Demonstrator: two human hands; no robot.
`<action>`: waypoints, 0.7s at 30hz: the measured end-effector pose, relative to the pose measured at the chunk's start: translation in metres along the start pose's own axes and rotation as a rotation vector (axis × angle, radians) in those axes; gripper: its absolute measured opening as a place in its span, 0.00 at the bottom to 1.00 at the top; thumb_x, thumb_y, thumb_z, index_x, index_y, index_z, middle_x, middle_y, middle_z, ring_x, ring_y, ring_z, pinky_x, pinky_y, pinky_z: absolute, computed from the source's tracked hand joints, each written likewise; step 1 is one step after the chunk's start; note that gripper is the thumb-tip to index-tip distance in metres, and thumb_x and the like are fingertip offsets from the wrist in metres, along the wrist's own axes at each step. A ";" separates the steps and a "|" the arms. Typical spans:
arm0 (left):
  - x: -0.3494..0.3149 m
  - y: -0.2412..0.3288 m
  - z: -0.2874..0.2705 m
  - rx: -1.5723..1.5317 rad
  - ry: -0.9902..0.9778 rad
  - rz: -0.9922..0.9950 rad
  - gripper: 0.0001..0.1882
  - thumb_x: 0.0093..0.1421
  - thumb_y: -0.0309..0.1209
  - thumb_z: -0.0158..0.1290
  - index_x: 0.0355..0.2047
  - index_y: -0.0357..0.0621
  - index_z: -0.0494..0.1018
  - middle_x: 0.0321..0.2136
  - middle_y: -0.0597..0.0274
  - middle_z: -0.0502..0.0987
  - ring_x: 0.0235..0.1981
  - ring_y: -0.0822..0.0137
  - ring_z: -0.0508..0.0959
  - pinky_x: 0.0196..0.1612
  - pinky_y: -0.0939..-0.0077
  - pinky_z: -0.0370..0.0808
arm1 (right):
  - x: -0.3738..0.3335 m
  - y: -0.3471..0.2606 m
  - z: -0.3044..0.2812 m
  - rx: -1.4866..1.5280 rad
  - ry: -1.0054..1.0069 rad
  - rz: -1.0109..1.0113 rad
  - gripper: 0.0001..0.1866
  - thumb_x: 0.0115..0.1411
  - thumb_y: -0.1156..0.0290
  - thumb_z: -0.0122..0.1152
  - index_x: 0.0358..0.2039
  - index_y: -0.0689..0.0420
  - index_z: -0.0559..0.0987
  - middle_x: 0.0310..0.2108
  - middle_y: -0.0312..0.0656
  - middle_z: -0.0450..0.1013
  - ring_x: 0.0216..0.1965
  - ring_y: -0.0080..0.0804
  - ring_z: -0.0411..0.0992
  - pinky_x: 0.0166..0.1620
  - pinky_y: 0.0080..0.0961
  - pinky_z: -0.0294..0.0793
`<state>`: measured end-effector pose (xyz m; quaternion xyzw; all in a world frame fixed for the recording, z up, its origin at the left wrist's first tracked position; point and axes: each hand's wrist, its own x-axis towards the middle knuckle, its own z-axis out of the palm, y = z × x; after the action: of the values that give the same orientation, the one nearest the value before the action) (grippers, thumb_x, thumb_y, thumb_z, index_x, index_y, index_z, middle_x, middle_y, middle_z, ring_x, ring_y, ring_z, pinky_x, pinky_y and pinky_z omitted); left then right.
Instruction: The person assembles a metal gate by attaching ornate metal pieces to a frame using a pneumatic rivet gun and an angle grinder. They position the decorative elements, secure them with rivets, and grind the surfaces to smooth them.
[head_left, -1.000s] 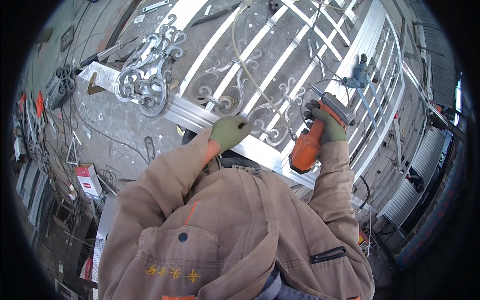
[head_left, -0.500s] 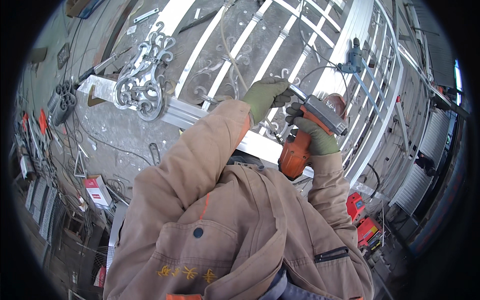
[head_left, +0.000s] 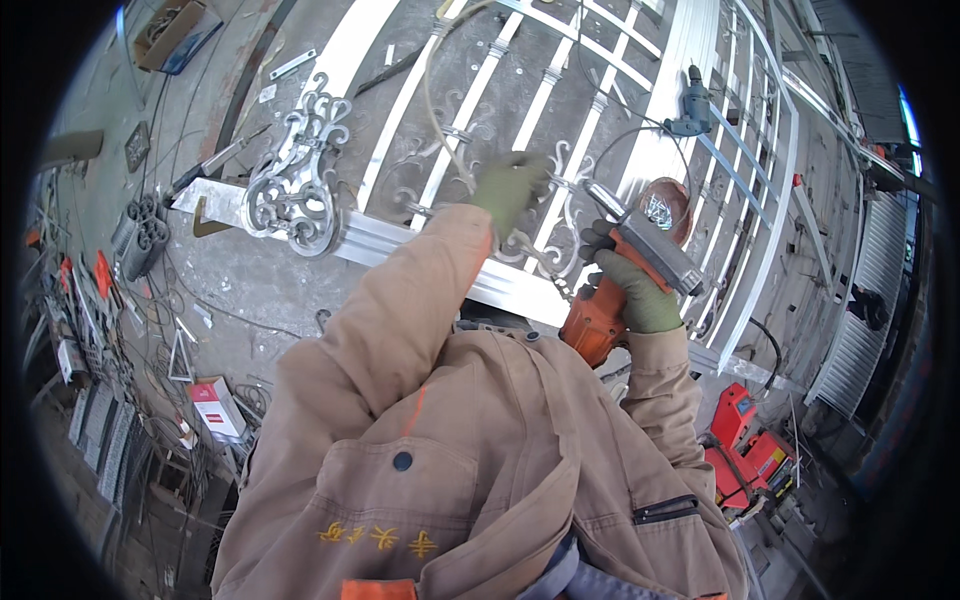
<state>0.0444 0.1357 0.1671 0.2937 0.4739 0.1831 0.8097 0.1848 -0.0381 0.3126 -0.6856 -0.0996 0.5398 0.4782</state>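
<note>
- The orange-and-grey power tool [head_left: 650, 248] sits in the right hand [head_left: 637, 292], its silvery nose pointing toward 10–11 o'clock and the bottom of its orange handle toward 7–8 o'clock.
- It looks stiff, fairly heavy and hard to damage; the metal nose is probably slicker than the handle.
- The best hold is probably the handle just under the grey barrel, where the gloved right hand is wrapped now.
- The left hand [head_left: 508, 192], also gloved, is at 9 o'clock from the nose, fingers bent toward it; they are blurred, so I cannot tell whether they grip anything. From this hand, the tool's body lies toward 4 o'clock.
- A reddish bowl [head_left: 681, 205] with small shiny pieces [head_left: 658, 211] lies at 12–1 o'clock from the right hand.
- Silvery frame bars [head_left: 520, 290] spread beneath both hands.
- Farther out, a blue-green drill [head_left: 692, 108] lies at 12–1 o'clock from the bowl.
</note>
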 end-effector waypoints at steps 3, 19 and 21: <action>0.001 -0.037 -0.010 0.551 -0.173 0.079 0.32 0.80 0.56 0.56 0.74 0.50 0.78 0.59 0.49 0.88 0.59 0.57 0.88 0.65 0.55 0.81 | 0.006 0.000 0.008 -0.024 0.006 -0.003 0.26 0.68 0.74 0.76 0.66 0.61 0.84 0.55 0.46 0.88 0.52 0.36 0.87 0.46 0.37 0.90; -0.117 0.028 -0.216 2.007 -0.100 0.334 0.24 0.74 0.57 0.61 0.50 0.51 0.89 0.53 0.51 0.90 0.70 0.47 0.81 0.82 0.35 0.60 | 0.049 -0.015 0.067 0.162 -0.127 0.000 0.27 0.68 0.76 0.72 0.67 0.66 0.81 0.57 0.56 0.86 0.55 0.51 0.89 0.48 0.42 0.94; -0.105 0.043 -0.256 2.032 0.250 0.602 0.16 0.73 0.50 0.66 0.51 0.56 0.89 0.69 0.52 0.82 0.79 0.44 0.72 0.84 0.28 0.55 | 0.050 -0.031 0.054 0.133 -0.146 0.010 0.30 0.67 0.73 0.75 0.68 0.65 0.81 0.60 0.57 0.86 0.56 0.51 0.88 0.48 0.41 0.94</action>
<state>-0.2317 0.1852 0.1676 0.9152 0.3922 -0.0765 0.0523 0.1706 0.0401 0.3063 -0.6117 -0.0949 0.5961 0.5113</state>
